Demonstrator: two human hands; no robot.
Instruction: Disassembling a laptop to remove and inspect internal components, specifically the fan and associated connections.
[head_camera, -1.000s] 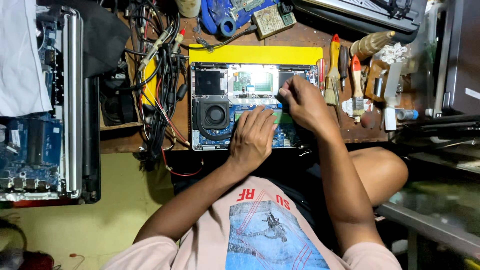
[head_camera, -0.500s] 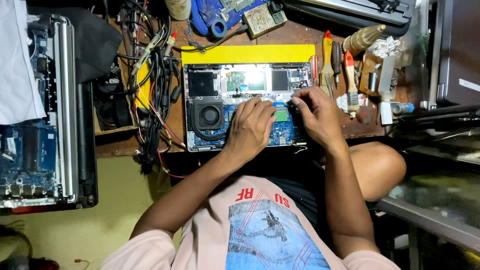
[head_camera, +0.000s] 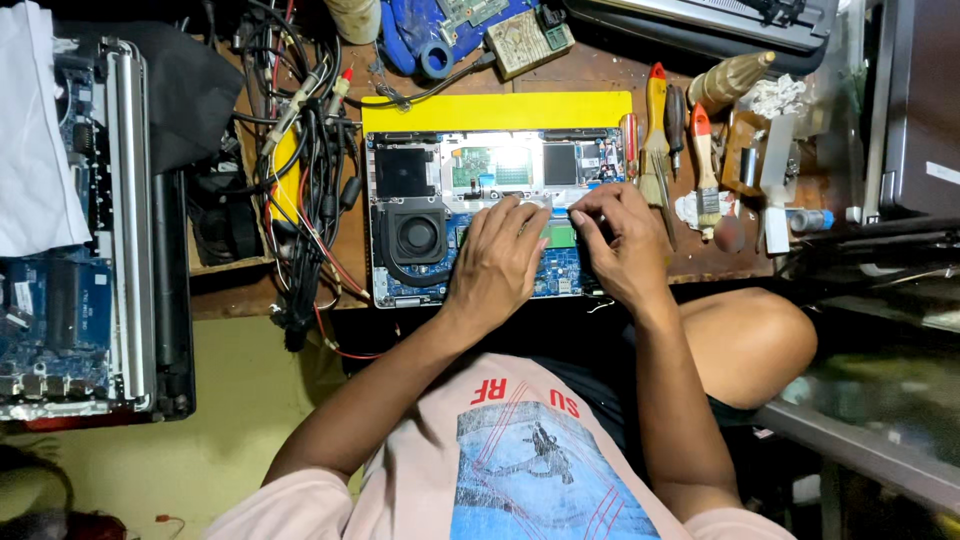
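Both palms down: left hand flat, released, on opened laptop; right hand pinching, contents unclear.

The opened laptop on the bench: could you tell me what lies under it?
A yellow sheet lies under the opened laptop, showing along its far edge. How far it reaches beneath is hidden by the laptop and both hands.

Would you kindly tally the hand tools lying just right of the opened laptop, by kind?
Brushes: 2, one yellow-handled and one orange-handled
Screwdrivers: 2, one red-handled and one dark-handled
Total: 4
All lie right of the laptop, near the right hand; the left hand rests on the board.
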